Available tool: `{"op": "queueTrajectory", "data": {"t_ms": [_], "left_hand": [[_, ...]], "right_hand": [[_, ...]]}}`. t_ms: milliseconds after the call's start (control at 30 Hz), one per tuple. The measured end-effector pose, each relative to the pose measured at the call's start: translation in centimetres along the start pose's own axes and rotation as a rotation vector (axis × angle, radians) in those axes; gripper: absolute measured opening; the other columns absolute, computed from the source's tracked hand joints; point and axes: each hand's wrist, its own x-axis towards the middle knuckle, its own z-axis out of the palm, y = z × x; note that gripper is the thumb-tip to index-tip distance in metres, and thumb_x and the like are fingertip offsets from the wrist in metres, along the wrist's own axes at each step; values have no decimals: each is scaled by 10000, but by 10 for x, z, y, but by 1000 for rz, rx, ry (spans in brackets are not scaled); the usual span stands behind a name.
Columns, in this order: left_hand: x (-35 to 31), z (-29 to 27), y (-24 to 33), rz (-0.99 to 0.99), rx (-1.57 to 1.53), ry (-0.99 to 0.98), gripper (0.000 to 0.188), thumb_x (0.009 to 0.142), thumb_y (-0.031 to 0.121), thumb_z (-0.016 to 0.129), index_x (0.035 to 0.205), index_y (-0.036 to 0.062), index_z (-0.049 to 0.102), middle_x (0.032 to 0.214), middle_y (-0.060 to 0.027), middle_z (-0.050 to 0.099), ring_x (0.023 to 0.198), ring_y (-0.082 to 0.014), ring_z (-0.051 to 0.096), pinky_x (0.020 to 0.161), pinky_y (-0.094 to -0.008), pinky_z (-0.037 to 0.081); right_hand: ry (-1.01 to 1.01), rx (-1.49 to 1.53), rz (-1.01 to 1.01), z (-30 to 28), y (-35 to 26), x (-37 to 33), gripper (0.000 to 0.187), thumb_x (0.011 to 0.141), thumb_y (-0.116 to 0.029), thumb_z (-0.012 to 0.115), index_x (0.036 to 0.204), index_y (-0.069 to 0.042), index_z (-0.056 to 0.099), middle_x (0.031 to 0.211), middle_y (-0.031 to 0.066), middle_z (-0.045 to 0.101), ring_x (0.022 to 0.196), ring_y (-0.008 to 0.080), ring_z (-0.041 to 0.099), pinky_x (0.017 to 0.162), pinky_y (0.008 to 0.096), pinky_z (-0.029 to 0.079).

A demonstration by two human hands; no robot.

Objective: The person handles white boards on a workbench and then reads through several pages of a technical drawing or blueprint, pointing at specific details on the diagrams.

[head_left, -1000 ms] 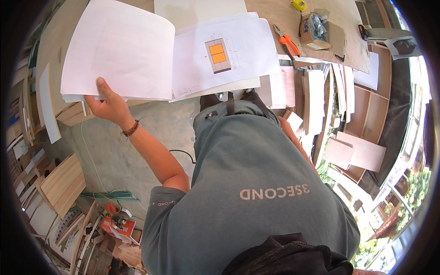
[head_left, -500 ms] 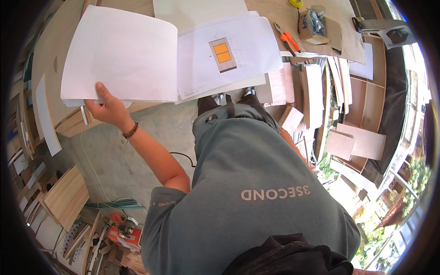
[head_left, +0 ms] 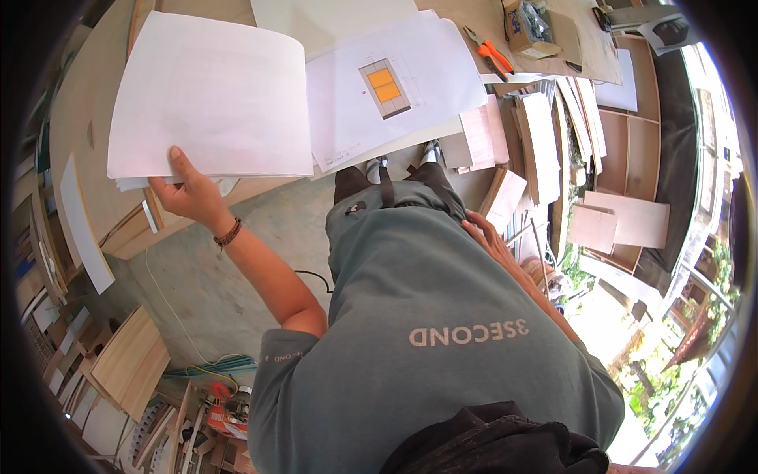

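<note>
I see the grey shirt [head_left: 426, 316] filling the near field, blocking most of the floor below. Right hand [head_left: 488, 239] lies flat on the hip of the shirt, fingers open, holding nothing. Left hand [head_left: 185, 189] is up and out to the left, grip closed on the lower edge of a white paper stack [head_left: 213, 99], thumb on top of the sheets, beaded wristband [head_left: 229, 233] on the wrist. The stack rests on the desk [head_left: 87, 118] edge. Just right of it lies a drawing sheet [head_left: 395, 95] with an orange rectangle, its left part tucked under the stack. Further back, orange-handled pliers [head_left: 491, 54] and a small cardboard box [head_left: 529, 28]. To the right, plywood panels [head_left: 545, 142] lean in a pile; more boards low left.
</note>
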Motion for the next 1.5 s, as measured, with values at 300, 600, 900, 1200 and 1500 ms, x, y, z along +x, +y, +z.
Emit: {"op": "queueTrajectory", "data": {"t_ms": [300, 600, 900, 1200, 1500], "left_hand": [[-1, 0, -2, 26, -9, -61, 441, 1039, 249, 724, 1346, -52, 624, 1187, -162, 749, 1005, -192, 734, 812, -311, 612], [-14, 10, 15, 12, -15, -86, 389, 1046, 256, 711, 1293, -39, 654, 1189, -150, 752, 1010, -192, 729, 845, -323, 600], [-39, 24, 48, -12, 17, -36, 379, 1034, 211, 727, 1289, -62, 664, 1236, -148, 726, 1050, -193, 709, 888, -316, 587], [-80, 39, 74, -5, 95, -54, 408, 1030, 226, 737, 1302, -66, 652, 1187, -138, 755, 1019, -172, 716, 860, -314, 597], [-120, 58, 95, 4, 135, -70, 363, 1042, 219, 724, 1280, -51, 678, 1183, -117, 735, 976, -141, 699, 786, -286, 580]], "right_hand": [[56, -159, -150, 10, 10, 16, 810, 915, -345, 708, 1638, -304, 345, 1682, 157, 277, 1466, 396, 410, 1242, 522, 344], [60, -177, -221, -10, 25, 26, 832, 866, -340, 757, 1606, -314, 378, 1673, 156, 290, 1460, 387, 413, 1227, 511, 357], [-74, -154, -378, -58, 64, 57, 877, 776, -420, 817, 1560, -312, 438, 1655, 120, 356, 1490, 379, 388, 1219, 505, 356], [96, -66, -802, -67, 131, 93, 697, 856, -411, 728, 1485, -201, 514, 1490, 181, 536, 1260, 399, 585, 1064, 541, 466], [70, -1, -872, -79, 160, 87, 582, 856, -365, 705, 1395, -183, 580, 1445, 174, 581, 1212, 378, 615, 1041, 531, 494]]}}
